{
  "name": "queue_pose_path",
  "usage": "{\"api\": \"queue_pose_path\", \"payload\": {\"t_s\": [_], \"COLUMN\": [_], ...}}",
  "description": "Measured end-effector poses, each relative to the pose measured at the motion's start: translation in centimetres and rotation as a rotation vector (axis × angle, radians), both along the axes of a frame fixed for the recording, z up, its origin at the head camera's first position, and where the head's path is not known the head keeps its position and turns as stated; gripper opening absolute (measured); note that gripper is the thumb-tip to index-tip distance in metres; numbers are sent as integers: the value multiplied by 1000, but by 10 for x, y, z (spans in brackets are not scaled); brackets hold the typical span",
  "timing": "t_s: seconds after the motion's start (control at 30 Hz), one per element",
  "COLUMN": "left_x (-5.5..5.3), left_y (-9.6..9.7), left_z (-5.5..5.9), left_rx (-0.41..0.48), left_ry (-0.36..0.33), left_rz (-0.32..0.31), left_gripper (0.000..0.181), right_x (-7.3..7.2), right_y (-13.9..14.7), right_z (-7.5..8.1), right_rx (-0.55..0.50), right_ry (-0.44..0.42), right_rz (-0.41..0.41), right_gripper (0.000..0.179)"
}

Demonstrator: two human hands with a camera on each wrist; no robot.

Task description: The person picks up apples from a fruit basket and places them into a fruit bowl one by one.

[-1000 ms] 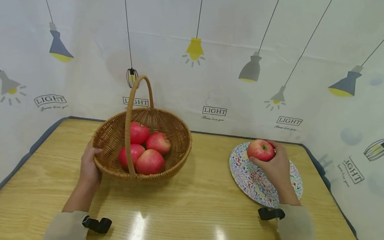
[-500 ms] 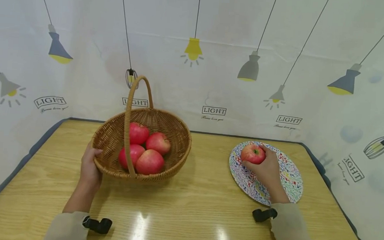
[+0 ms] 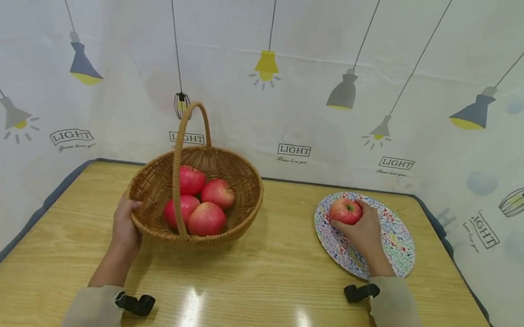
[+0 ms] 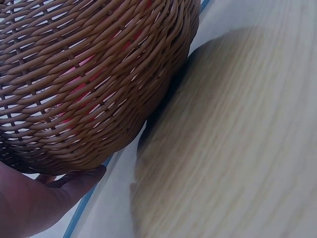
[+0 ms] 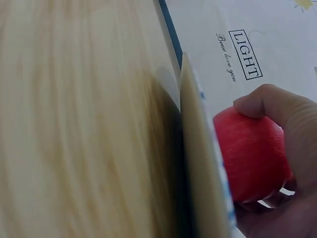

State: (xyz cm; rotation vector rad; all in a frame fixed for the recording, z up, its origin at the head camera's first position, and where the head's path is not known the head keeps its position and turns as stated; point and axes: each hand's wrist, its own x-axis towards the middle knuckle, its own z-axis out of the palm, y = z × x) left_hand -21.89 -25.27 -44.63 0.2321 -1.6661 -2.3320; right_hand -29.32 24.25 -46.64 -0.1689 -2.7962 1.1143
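My right hand [image 3: 365, 233] grips a red apple [image 3: 345, 211] on the left part of a round plate [image 3: 396, 234] with a colourful squiggle pattern. In the right wrist view the thumb lies over the apple [image 5: 250, 153], close against the plate's face [image 5: 203, 148]. On the left, my left hand [image 3: 126, 224] holds the side of a brown wicker basket [image 3: 246, 217], its thumb at the rim. Several red apples [image 3: 206, 219] lie inside that basket. The left wrist view shows the fingers [image 4: 81, 183] against the woven wall [image 4: 94, 89]; the thumb is hidden there.
Everything stands on a light wooden table [image 3: 256, 281]. Its far edge meets a pale backdrop [image 3: 230, 97] printed with lamps. The basket's tall arched handle [image 3: 178, 164] rises above the apples.
My right hand has brought the apple a little to the left and lower onto the plate, then stayed there over the last half second. The left hand and basket have kept their place.
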Motion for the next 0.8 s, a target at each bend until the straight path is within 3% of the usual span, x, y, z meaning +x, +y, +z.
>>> {"api": "queue_pose_path", "payload": {"t_s": [0.8], "left_x": [0], "left_y": [-3], "left_z": [-2], "left_rx": [-54], "left_ry": [-24], "left_rz": [5], "left_gripper": [66], "right_x": [0], "right_y": [0], "right_z": [-4], "right_rx": [-104], "right_ry": [-28], "right_rz": [-15], "right_gripper": [94]}}
